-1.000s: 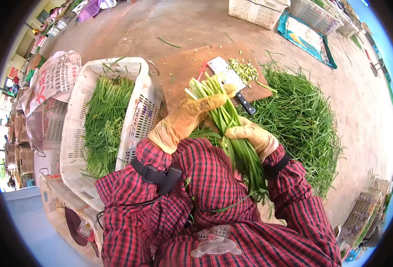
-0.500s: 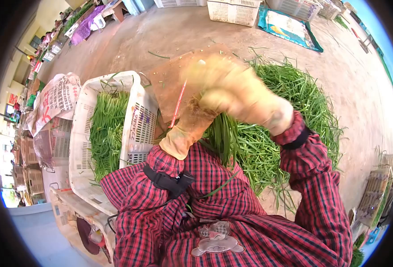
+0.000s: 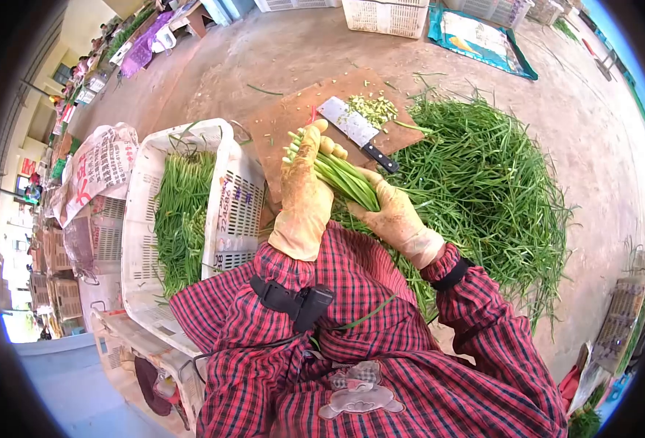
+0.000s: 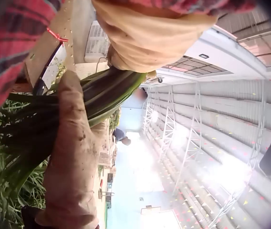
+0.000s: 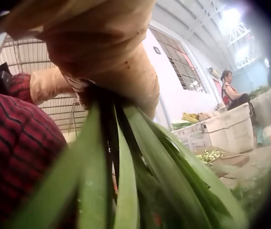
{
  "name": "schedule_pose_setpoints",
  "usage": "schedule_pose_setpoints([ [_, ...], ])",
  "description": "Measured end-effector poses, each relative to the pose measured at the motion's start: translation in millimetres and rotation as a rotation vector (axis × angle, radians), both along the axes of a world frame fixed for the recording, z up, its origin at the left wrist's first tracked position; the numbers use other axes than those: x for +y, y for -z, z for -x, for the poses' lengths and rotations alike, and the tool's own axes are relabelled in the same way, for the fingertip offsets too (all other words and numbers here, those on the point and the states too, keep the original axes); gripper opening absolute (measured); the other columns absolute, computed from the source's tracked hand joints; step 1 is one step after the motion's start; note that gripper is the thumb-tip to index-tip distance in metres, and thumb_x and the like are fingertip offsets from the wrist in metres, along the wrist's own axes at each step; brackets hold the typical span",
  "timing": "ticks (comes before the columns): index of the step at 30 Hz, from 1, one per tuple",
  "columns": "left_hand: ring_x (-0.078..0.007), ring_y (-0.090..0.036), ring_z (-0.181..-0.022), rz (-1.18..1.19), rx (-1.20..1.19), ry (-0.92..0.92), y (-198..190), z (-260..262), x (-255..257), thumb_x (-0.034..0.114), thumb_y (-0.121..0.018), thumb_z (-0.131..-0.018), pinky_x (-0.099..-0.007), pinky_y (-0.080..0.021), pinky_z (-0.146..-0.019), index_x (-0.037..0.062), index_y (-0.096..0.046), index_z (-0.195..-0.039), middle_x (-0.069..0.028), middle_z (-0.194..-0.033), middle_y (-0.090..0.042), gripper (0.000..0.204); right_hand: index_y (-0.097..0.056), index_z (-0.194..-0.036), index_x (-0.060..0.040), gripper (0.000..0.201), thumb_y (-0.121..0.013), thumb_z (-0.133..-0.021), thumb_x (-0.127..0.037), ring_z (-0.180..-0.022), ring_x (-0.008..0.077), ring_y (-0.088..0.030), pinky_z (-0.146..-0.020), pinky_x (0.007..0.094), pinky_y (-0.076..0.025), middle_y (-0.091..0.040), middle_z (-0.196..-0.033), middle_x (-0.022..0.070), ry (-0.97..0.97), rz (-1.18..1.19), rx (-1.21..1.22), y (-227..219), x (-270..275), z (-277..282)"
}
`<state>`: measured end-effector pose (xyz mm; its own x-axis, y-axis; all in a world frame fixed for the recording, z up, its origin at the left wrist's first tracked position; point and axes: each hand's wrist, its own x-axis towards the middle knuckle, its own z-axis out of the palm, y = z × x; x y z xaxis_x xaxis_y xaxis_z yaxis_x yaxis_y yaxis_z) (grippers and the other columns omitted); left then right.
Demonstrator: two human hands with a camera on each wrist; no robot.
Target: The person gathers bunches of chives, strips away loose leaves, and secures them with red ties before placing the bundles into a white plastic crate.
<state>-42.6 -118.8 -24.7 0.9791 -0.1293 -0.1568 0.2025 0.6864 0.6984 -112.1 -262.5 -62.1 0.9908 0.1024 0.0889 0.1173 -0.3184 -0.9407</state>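
Observation:
Both hands wear stained yellowish gloves and hold one bunch of garlic chives (image 3: pixel 344 179) above the lap. My left hand (image 3: pixel 304 204) grips it near the pale cut ends, fingers wrapped round the stalks. Lower on the bunch, my right hand (image 3: pixel 399 219) grips the leafy part, its thumb lying along the leaves in the left wrist view. Long flat leaves (image 5: pixel 140 176) hang below the right glove (image 5: pixel 107 62) in the right wrist view. Beyond the hands, a cleaver (image 3: pixel 348 120) lies on a wooden board (image 3: pixel 275 120) beside chopped stem pieces (image 3: pixel 372 111).
A white plastic crate (image 3: pixel 219 182) at the left holds chives laid in rows (image 3: pixel 184 219). On the floor to the right spreads a large loose heap of chives (image 3: pixel 483 182). A printed sack (image 3: pixel 100 168) and a teal bag (image 3: pixel 483 40) lie farther off.
My right hand swept up over the stalk ends in a blur, then came back down to the leafy part. My left hand has turned more upright; the bunch stays held. The cleaver lies on the board.

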Motion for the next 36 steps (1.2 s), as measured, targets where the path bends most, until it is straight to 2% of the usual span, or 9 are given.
schedule_pose_setpoints([
  [5,-0.0149,-0.058,-0.094,-0.006,0.036,-0.036,-15.1,-17.9,34.5,0.027,-0.051,-0.104,-0.0320,-0.051,-0.090,0.0048,-0.052,-0.132,-0.0006,-0.097,-0.055,0.036,-0.056,-0.128,-0.0047,0.045,-0.072,-0.087,-0.016,-0.101,0.0297,-0.069,-0.085,0.0360,-0.054,-0.069,-0.108,0.0185,-0.086,0.151,0.079,-2.6,-21.0,-25.9],
  [6,-0.0147,-0.062,-0.091,-0.108,-0.063,-0.160,6.1,-36.4,52.7,0.027,-0.071,-0.093,-0.0317,-0.053,-0.086,0.0075,-0.062,-0.121,-0.0023,-0.094,-0.063,0.036,-0.056,-0.128,-0.0037,0.045,-0.071,-0.088,-0.017,-0.101,0.0290,-0.069,-0.086,0.0355,-0.054,-0.070,-0.107,0.0182,-0.087,0.195,0.147,2.6,-29.3,-33.4],
  [9,-0.0140,-0.062,-0.094,-0.476,-0.227,-0.331,66.3,-63.9,97.9,0.031,-0.071,-0.092,-0.0316,-0.053,-0.088,0.0091,-0.062,-0.124,-0.0005,-0.097,-0.064,0.039,-0.054,-0.131,-0.0017,0.048,-0.071,-0.088,-0.019,-0.102,0.0275,-0.069,-0.087,0.0357,-0.053,-0.070,-0.109,0.0188,0.036,0.112,0.177,30.6,-45.2,-56.7],
  [12,-0.0181,-0.063,-0.097,-0.968,-0.215,-0.266,128.7,-69.5,115.2,0.033,-0.074,-0.089,-0.0341,-0.052,-0.088,0.0106,-0.064,-0.121,-0.0044,-0.099,-0.066,0.041,-0.054,-0.130,-0.0019,0.049,-0.071,-0.088,-0.020,-0.103,0.0311,-0.069,-0.086,0.0375,-0.053,-0.070,-0.109,0.0205,0.045,0.220,0.124,42.2,-37.0,-81.8],
  [14,-0.0253,-0.064,-0.096,-1.719,-0.357,-0.125,159.6,-68.8,119.6,0.028,-0.077,-0.083,-0.0377,-0.051,-0.089,0.0113,-0.068,-0.114,-0.0101,-0.098,-0.068,0.036,-0.055,-0.128,-0.0020,0.048,-0.071,-0.087,-0.021,-0.102,0.0341,-0.068,-0.086,0.0388,-0.053,-0.070,-0.106,0.0214,0.029,0.258,0.145,50.3,-20.3,-99.0],
  [24,-0.0326,-0.061,-0.091,-1.656,-0.546,-0.117,181.1,-98.9,109.5,0.021,-0.073,-0.078,-0.0443,-0.047,-0.082,0.0160,-0.075,-0.093,-0.0086,-0.091,-0.066,0.016,-0.059,-0.117,-0.0053,0.044,-0.072,-0.083,-0.030,-0.102,0.0380,-0.064,-0.087,0.0457,-0.052,-0.067,-0.105,0.0211,-0.041,0.487,-0.041,102.5,64.3,-194.6],
  [26,-0.0325,-0.061,-0.092,-1.708,-0.498,-0.077,180.7,-101.1,112.2,0.023,-0.073,-0.078,-0.0447,-0.048,-0.082,0.0157,-0.074,-0.092,-0.0084,-0.093,-0.066,0.015,-0.060,-0.116,-0.0077,0.049,-0.077,-0.079,-0.034,-0.106,0.0335,-0.062,-0.087,0.0431,-0.052,-0.064,-0.111,0.0154,-0.068,1.029,-0.057,98.8,78.5,-199.9],
  [29,-0.0324,-0.063,-0.096,-1.666,-0.478,-0.029,181.0,-101.5,115.2,0.026,-0.073,-0.079,-0.0445,-0.049,-0.087,0.0146,-0.073,-0.091,-0.0090,-0.095,-0.067,0.017,-0.054,-0.125,-0.0095,0.065,-0.081,-0.073,-0.037,-0.107,0.0312,-0.060,-0.087,0.0427,-0.052,-0.061,-0.113,0.0112,-0.051,1.019,-0.102,107.4,78.5,-195.4],
  [36,-0.0132,-0.061,-0.104,-1.013,-0.502,0.311,50.0,-110.3,174.8,0.016,-0.068,-0.094,-0.0299,-0.050,-0.091,0.0068,-0.068,-0.116,-0.0031,-0.113,-0.068,0.024,-0.037,-0.146,-0.0072,0.103,-0.087,-0.064,-0.045,-0.120,0.0359,-0.055,-0.102,0.0464,-0.044,-0.056,-0.128,0.0194,-0.036,0.897,-0.075,95.5,80.1,-185.7],
])
